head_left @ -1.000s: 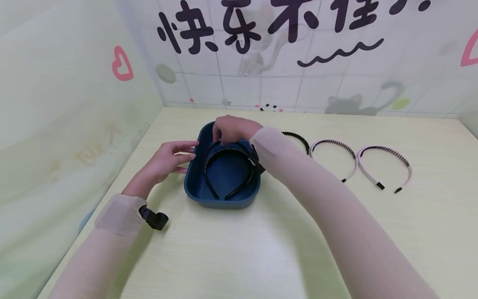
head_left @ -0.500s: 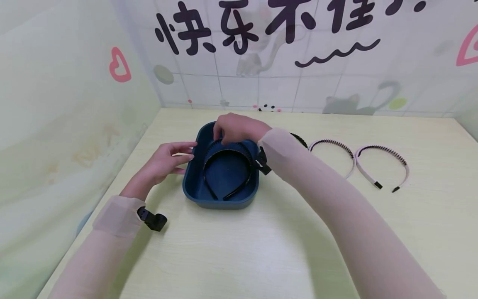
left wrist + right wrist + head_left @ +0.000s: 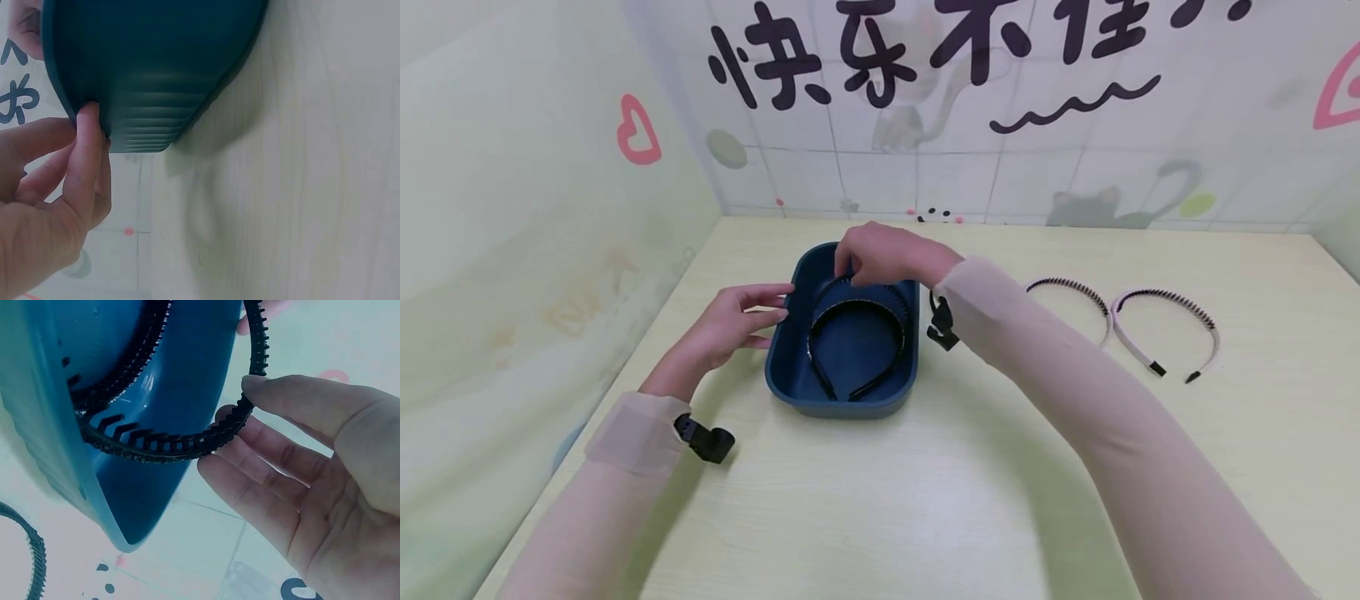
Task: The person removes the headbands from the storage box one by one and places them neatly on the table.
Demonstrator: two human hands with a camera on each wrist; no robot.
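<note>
A dark blue tub [image 3: 838,407] stands on the pale table. Inside it lies a black headband [image 3: 901,346]. My right hand [image 3: 850,275] reaches over the tub's far rim and pinches the arc of a second black toothed headband [image 3: 891,292], which leans half inside. In the right wrist view my thumb and fingers [image 3: 275,394] clasp that toothed headband [image 3: 187,442] beside the tub's wall [image 3: 44,425]. My left hand [image 3: 781,304] rests with straight fingers [image 3: 87,156] against the tub's ribbed left side [image 3: 156,94].
Two pink headbands with dark teeth [image 3: 1101,304] [image 3: 1206,321] lie on the table to the right of my forearm. Decorated walls close the left and back. Black wrist straps [image 3: 703,439] [image 3: 940,321] hang from both sleeves.
My right hand has drawn slightly up and right with the toothed headband. My forearm now covers the black headband that lay on the table beside the tub. The left hand stays put.
</note>
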